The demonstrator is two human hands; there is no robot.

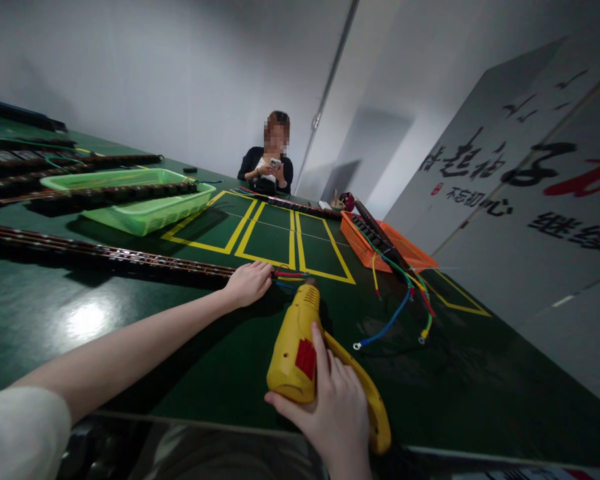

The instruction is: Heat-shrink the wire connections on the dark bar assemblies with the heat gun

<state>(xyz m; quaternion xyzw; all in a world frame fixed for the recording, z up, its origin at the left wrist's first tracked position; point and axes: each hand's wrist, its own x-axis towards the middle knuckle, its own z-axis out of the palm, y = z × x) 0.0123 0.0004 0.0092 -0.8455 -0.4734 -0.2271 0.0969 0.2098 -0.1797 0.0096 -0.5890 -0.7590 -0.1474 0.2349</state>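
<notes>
The dark green desk (pixel 460 393), marked with yellow outlines (pixel 265 261) mid-frame, carries a light green basket (pixel 153 219) left of centre, a small black object (pixel 190 170) just behind it, and an orange basket (pixel 356 241) right of centre.

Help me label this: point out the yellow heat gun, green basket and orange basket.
Yellow heat gun (pixel 290 340), head view: its barrel.
Green basket (pixel 147 221), head view: its near wall.
Orange basket (pixel 359 245), head view: its left wall.

Heat gun (pixel 286 363): smooth hard plastic, soft sheen. Nozzle (pixel 311 283): dull metal. Long strip (pixel 105 253): glossy, copper-like lines. Tabletop (pixel 205 380): smooth, glossy, lamp glare mirrored. Green basket (pixel 150 217), orange basket (pixel 363 248): moulded plastic. Blue wire (pixel 393 322): smooth plastic sheath. Ring terminal (pixel 357 346): shiny metal. Sleeve (pixel 25 433): soft matt cloth. Wall (pixel 155 67): smooth, matt.
</notes>
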